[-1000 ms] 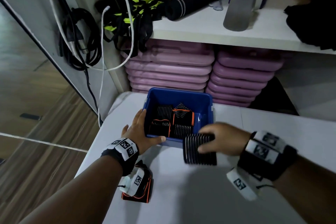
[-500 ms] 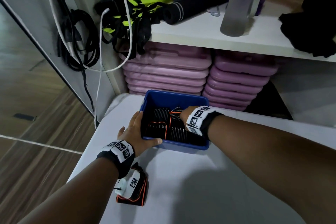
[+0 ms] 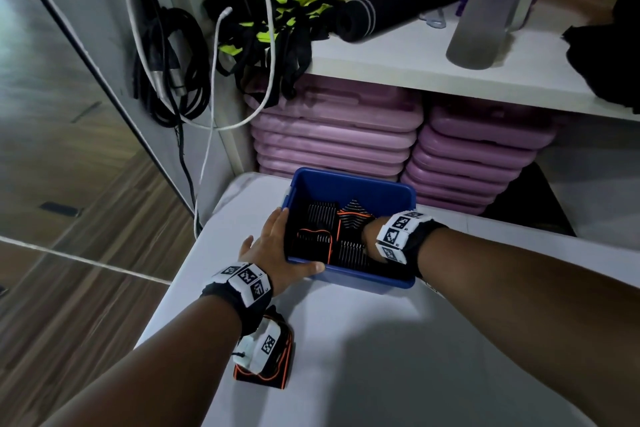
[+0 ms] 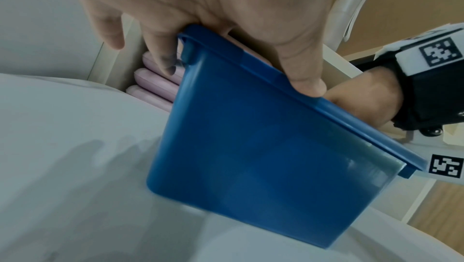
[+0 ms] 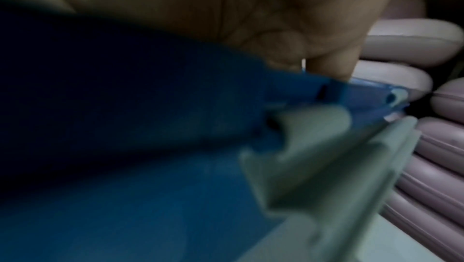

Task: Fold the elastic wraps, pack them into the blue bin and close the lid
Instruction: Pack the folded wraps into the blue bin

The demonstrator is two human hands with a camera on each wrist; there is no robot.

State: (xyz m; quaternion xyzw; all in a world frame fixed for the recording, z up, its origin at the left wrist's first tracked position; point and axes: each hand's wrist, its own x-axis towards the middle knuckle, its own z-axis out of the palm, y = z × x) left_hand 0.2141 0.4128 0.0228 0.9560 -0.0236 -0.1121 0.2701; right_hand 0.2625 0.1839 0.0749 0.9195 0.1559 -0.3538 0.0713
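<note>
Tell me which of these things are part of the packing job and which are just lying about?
Part of the job:
blue bin
folded wraps in the bin
folded wrap on the table

Just lying about:
pink stacked cases
black cables
grey cylinder

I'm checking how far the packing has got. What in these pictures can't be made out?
- Right hand fingers: head view, hidden inside the blue bin behind the wrist band; whether they hold a wrap is unclear.
- Right wrist view: dark and blurred; only the bin wall and a grey clip show.
- Wrap on the table: partly covered by the left forearm and its wrist camera.
- Bin lid: not identifiable in any view.
- Left hand grip: fingertips hidden behind the bin.
</note>
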